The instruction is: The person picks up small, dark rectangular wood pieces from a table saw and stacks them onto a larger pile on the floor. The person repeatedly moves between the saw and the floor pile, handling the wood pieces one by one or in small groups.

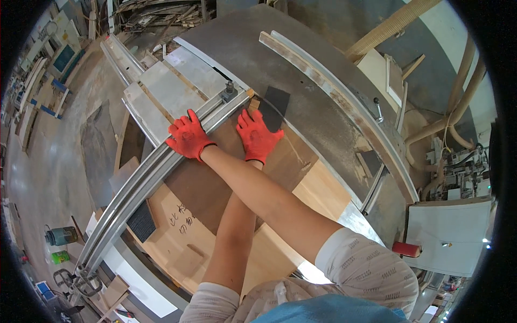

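Note:
My arms cross, the right forearm over the left. My right hand (188, 135), in a red work glove, lies over a long aluminium fence (141, 178), its fingers curled across the far side. My left hand (257, 134), gloved the same, presses flat on a brown board (199, 185) with its fingers spread and the thumb out to the right. Just beyond those fingertips sit a small wood block (253, 104) and a dark flat piece (277, 100). A pale wood board (186, 250) with handwritten marks lies nearer me, beside the brown one.
Past the fence lies a grey slatted table (161, 89) with a black clamp (230, 92) near its end. A long curved-looking rail (339, 97) crosses the dark machine surface (226, 40). Ribbed hoses (393, 27) hang at right. A teal jug (61, 236) stands at lower left.

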`<state>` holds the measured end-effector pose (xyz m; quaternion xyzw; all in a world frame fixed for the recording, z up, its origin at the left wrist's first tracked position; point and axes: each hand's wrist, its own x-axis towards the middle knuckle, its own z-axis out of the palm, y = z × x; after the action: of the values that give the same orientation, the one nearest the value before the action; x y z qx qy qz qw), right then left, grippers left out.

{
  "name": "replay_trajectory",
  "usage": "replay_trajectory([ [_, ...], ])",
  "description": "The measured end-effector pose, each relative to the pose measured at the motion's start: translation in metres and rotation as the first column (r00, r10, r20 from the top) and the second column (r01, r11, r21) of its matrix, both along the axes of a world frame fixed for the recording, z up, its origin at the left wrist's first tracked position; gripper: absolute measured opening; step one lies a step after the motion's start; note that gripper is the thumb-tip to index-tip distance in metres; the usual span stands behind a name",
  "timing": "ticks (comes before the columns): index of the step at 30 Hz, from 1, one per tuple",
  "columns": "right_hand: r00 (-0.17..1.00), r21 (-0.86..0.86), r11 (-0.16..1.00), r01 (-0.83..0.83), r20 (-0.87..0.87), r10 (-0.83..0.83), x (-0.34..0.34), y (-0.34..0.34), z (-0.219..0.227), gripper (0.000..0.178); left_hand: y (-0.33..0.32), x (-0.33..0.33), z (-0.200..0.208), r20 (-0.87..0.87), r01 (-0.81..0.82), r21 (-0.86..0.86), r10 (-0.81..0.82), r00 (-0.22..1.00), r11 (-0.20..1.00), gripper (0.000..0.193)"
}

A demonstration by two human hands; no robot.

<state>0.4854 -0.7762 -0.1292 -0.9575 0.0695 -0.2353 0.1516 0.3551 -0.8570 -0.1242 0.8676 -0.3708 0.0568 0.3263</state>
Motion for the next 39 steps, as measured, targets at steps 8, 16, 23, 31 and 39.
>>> replay_trajectory([
  [8,0.992,-0.033,0.999,0.036,-0.116,-0.04,0.007,0.007,0.002,0.041,0.002,0.005,-0.004,-0.012,-0.024,-0.043,0.024,1.0,0.999,0.08],
  [16,0.98,-0.043,0.998,0.037,-0.193,-0.045,0.006,0.011,0.012,0.043,0.007,0.002,0.0,-0.014,-0.02,-0.068,0.019,1.0,0.998,0.082],
  [23,0.972,-0.022,0.998,0.058,-0.228,-0.061,0.0,0.015,0.022,0.043,0.013,-0.002,0.01,-0.06,-0.022,-0.014,0.021,0.998,1.0,0.085],
  [31,0.964,0.042,0.997,0.063,-0.263,-0.05,-0.002,0.019,0.039,0.042,0.022,-0.006,0.023,-0.115,0.011,0.021,-0.009,0.993,1.0,0.093],
  [39,0.976,0.121,0.991,0.06,-0.216,-0.033,-0.027,0.03,0.06,0.04,0.039,-0.022,0.041,-0.175,0.054,-0.037,-0.059,0.983,0.998,0.091],
])
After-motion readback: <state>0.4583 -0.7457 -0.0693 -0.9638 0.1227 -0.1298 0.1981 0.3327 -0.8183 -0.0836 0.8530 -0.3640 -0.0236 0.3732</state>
